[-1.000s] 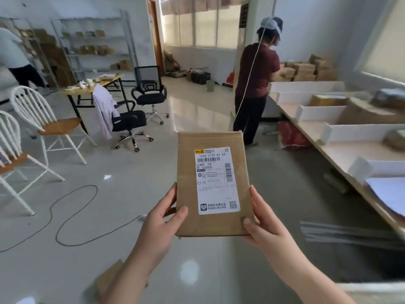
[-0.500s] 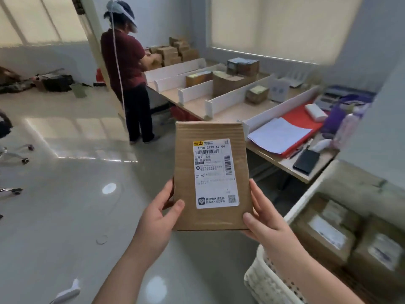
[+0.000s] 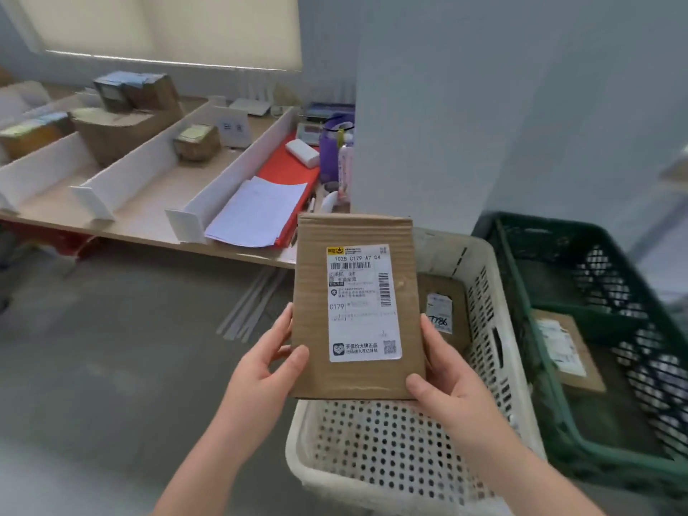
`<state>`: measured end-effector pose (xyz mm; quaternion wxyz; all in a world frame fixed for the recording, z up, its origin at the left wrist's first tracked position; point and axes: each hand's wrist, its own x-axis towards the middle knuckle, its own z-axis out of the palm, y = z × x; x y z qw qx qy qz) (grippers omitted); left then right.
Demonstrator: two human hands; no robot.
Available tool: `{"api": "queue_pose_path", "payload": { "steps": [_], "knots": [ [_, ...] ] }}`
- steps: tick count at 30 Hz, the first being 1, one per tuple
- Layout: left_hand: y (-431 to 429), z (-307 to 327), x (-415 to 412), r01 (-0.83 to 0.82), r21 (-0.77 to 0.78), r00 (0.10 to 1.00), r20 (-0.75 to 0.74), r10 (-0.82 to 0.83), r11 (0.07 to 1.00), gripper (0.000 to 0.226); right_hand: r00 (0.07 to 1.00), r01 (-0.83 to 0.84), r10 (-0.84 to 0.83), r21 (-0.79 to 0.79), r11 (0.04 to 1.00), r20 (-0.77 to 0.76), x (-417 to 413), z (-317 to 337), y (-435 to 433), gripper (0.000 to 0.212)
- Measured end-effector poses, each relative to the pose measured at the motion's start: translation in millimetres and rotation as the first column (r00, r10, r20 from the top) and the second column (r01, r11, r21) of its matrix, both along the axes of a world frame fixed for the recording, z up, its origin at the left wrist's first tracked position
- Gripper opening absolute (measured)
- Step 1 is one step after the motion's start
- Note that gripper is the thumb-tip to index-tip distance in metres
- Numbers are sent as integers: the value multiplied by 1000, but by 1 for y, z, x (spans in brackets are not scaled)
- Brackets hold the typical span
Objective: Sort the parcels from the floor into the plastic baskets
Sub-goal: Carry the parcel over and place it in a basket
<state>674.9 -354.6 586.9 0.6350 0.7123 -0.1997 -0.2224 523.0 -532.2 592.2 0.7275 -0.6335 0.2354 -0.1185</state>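
I hold a flat brown cardboard parcel [image 3: 316, 318] upright in front of me, its white shipping label reading C179 facing me. My left hand [image 3: 266, 366] grips its lower left edge, thumb on the front. My right hand [image 3: 443, 381] grips its lower right corner the same way. The parcel hangs over the near left part of a white perforated plastic basket [image 3: 376, 452], which has one labelled parcel [image 3: 443, 310] in it. A green plastic basket [image 3: 540, 348] stands to the right with another labelled parcel [image 3: 566, 348] inside.
A long wooden bench [image 3: 149, 217] with white dividers runs along the left, carrying cardboard boxes [image 3: 123, 121], a paper stack [image 3: 257, 210], a red mat and a purple bottle [image 3: 331, 150]. A grey wall corner [image 3: 428, 106] rises behind the baskets. Thin white strips [image 3: 253, 307] lie on the grey floor.
My view has swung right: the person in the dark red top and the chairs have left the frame, and the white and green baskets now lie under and beside the parcel. My grip is unchanged.
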Motion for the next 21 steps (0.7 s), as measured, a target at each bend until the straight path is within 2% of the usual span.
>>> {"api": "queue_pose_path", "payload": {
  "steps": [9,15,18,21],
  "knots": [
    [-128,-65,13,154,113,976,-174,-133,981,53,965,130,-120,27,991,-235,-6,-56,-111,73],
    [-178,-140,3,262,234,921,-350,-170,936,49,844,343,-305,8,939,-441,-1,-126,-130,69],
    [-199,-177,-6,317,254,887,-420,-191,914,47,762,419,-412,-105,902,-500,3,-159,-128,65],
    [-211,-213,-12,354,278,860,-471,-194,893,46,658,296,-435,-320,900,-615,3,-189,-125,72]
  ]
}}
